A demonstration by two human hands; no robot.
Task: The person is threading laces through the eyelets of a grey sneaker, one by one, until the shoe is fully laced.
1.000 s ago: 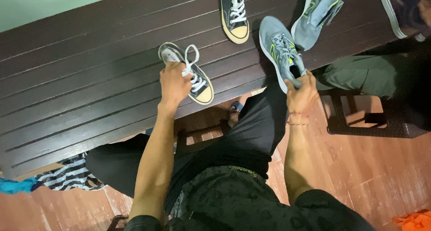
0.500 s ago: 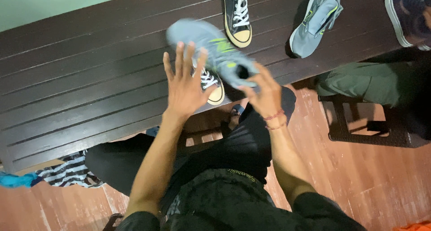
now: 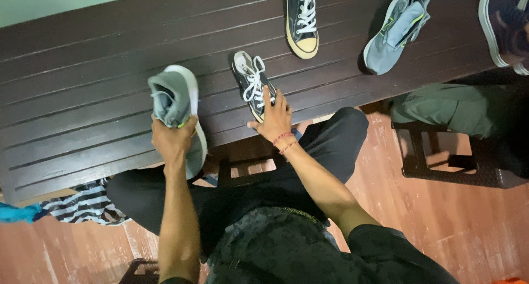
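Dark wooden slats of a bench [image 3: 82, 85] stretch in front of us, with reddish floorboards below. Our left hand [image 3: 172, 143] is closed around a grey shoe [image 3: 179, 110], gripping it at the heel end and holding it up over the bench edge, sole turned to the right. Our right hand [image 3: 274, 120], fingers loosely spread, rests on the toe of a black sneaker [image 3: 252, 85] with white laces that lies flat on the slats just right of the grey one; it touches the toe but does not yet clasp it. Beyond that hand lies a second black sneaker [image 3: 302, 19], and well off to the right a second grey shoe [image 3: 397, 30] on its side. Striped cloth [image 3: 82, 204] hangs under the bench, left of our left arm. We judge that we are mid-sorting, one shoe in hand and another just reached; a next move would call for the right fingers to close round the sneaker's toe
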